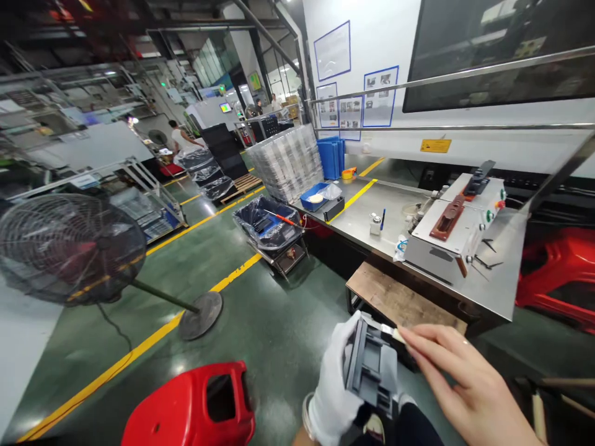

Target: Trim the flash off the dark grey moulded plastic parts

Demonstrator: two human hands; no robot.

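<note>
My left hand [332, 387], in a white glove, has its fingers clamped around a black plastic part [369, 368], held low in front of the wooden bench [400, 300]. My bare right hand [469, 387] pinches a thin pale tool [389, 332] between closed fingers, its tip touching the part's top edge. What the tool is, I cannot tell. The part's lower end is hidden behind my glove. Beyond the bench, on the steel table [367, 207], stands a grey machine [458, 229].

A factory floor: yellow floor lines [204, 217], steel workbench [372, 217], stacked trays [286, 161].
</note>
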